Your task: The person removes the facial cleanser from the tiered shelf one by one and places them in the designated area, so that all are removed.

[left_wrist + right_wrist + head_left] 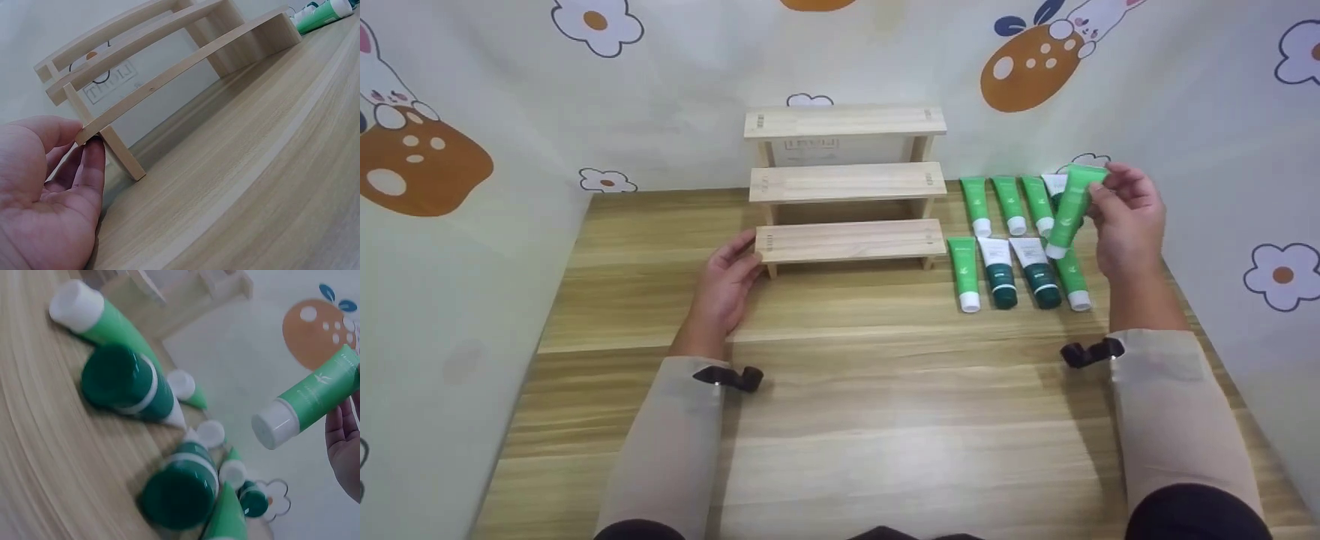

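A three-tier wooden stand [847, 241] rises in steps at the back of the table. My left hand [726, 289] pinches the left end of its lowest step, thumb at the top and fingers under the board in the left wrist view. Raised over the tubes on the right, my right hand [1131, 225] holds a green tube [1071, 210] by its flat end, white cap pointing down. Beneath it lie two rows of tubes, among them a green tube [964, 274] and a white and dark green tube [1035, 271]. The held tube partly covers two of them.
The wood-grain table [885, 420] runs up to a patterned cloth [675, 97] behind, which also hangs along both sides. The rows of tubes lie close to the stand's right side.
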Available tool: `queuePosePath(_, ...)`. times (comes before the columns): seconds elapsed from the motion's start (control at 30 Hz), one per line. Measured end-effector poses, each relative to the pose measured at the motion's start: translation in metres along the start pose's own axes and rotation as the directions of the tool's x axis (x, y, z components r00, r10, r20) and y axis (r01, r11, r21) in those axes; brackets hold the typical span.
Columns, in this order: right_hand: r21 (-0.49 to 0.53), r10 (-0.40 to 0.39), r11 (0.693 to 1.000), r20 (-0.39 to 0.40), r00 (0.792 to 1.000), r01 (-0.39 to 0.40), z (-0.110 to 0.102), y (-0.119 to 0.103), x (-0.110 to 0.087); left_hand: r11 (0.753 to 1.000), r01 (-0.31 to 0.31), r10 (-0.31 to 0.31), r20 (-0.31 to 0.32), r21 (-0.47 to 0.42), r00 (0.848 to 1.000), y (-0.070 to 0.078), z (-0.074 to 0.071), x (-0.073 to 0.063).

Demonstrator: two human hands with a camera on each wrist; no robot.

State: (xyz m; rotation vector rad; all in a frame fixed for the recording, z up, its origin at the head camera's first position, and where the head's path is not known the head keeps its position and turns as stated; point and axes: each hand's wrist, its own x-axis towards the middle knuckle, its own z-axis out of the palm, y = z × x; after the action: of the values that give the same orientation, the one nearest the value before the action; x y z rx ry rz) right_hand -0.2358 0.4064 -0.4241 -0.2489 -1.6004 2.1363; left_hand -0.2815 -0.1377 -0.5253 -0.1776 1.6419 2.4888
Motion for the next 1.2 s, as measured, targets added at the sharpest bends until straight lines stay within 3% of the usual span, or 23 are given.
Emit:
queuePosePath(0.1, 0.011, 0.038, 0.999, -0.017, 0.999, -0.038, -0.014, -0.001, 0.007, 1.0, 0.002, -0.002, -0.001, 0.006, 1.0, 0.0, 0.001, 0.0)
queuePosePath(0.3, -0.06, 0.121, 0.99, -0.07, 0.99, -0.126, -0.036, -0.004, 0.013, 1.0, -0.003, 0.003, 0.008, 0.015, 1.0, 0.001, 0.002, 0.001)
queuePosePath(0.57, -0.115, 0.137, 0.982, -0.1, 0.985, -0.149, -0.056, 0.004, 0.015, 1.0, 0.007, -0.008, 0.02, 0.028, 1.0, 0.001, 0.001, 0.002)
queuePosePath(0.87, -0.16, 0.214, 0.958, -0.149, 0.965, -0.237, -0.069, 0.011, 0.014, 0.999, 0.014, -0.014, 0.015, 0.037, 1.0, 0.001, 0.0, 0.0)
queuePosePath(1.2, -0.253, 0.235, 0.927, -0.185, 0.954, -0.278, -0.072, 0.018, 0.013, 0.999, 0.006, -0.006, 0.01, 0.04, 1.0, 0.001, 0.0, 0.0)
